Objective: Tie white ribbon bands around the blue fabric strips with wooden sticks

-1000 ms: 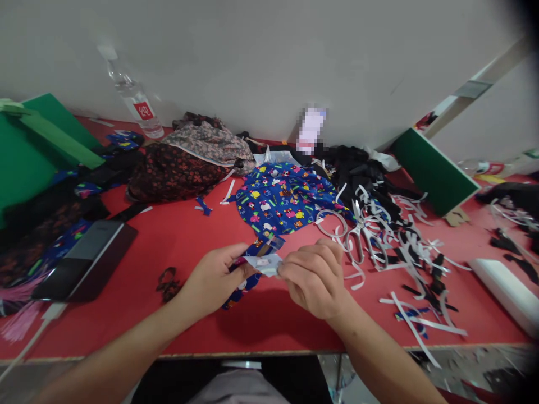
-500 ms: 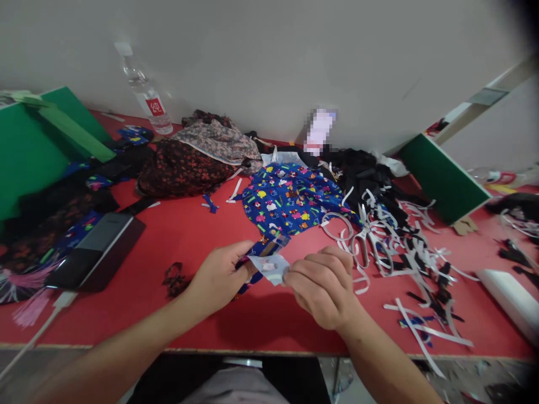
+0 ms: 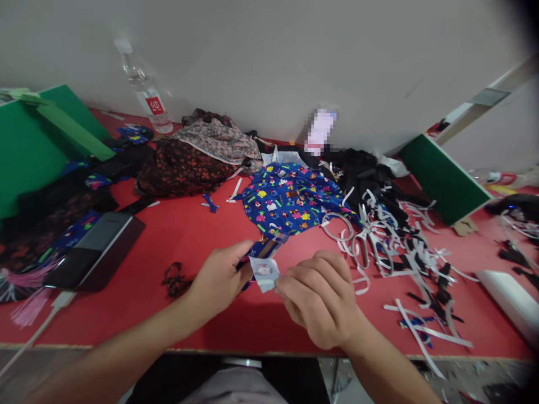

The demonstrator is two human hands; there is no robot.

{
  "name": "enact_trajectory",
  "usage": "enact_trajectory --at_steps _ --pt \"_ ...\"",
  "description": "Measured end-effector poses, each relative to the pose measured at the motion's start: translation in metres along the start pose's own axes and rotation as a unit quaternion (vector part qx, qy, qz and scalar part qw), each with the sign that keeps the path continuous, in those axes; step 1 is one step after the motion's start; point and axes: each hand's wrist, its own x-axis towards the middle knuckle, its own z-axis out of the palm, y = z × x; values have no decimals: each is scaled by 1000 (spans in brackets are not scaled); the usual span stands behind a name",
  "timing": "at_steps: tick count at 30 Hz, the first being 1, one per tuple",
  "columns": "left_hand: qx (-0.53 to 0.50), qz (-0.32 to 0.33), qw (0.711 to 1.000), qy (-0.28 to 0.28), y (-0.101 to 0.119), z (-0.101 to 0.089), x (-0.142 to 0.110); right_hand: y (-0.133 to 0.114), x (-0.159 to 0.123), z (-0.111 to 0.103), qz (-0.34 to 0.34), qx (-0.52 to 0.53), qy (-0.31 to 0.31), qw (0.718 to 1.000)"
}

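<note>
My left hand (image 3: 221,275) is closed around a folded piece of blue patterned fabric (image 3: 259,247), which has a brown, see-through-edged strip along it. Between the thumb and fingers of my right hand (image 3: 320,300) is the lower corner of a small whitish label (image 3: 264,269) with a picture printed on it. The label's other end lies against the fabric at my left fingers; I cannot tell whether it is stuck there. Just beyond both hands, a rounded blue cartoon-print cloth (image 3: 290,199) is spread on the red table (image 3: 185,224).
Scissors (image 3: 370,241) lie among white and black trimmings (image 3: 421,269) on the right. A black power bank (image 3: 96,252) with a white cable is at left. Dark floral cloth (image 3: 185,168), a water bottle (image 3: 147,90) and a phone (image 3: 320,132) stand or lie along the wall.
My right hand has moved slightly down and left with the label's corner. The label has turned more upright and shows its printed face more squarely. My left hand stays nearly still.
</note>
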Motion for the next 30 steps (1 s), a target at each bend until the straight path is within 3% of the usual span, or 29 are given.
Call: enact_trajectory --at_steps 6,10,16,22,30 --pt "-2 22 1000 9 -2 0 1 0 15 -6 126 27 -34 991" --pt "-23 0 1000 -10 -1 -1 1 8 22 -7 195 41 -37 979" --pt "-69 -27 995 -62 -3 -2 1 21 19 -1 215 17 -49 975" --pt "-87 -47 993 -67 -2 -3 1 27 19 0 236 29 -85 968" --pt "-153 -66 981 -96 0 -5 -1 31 20 -4 278 132 -107 945"
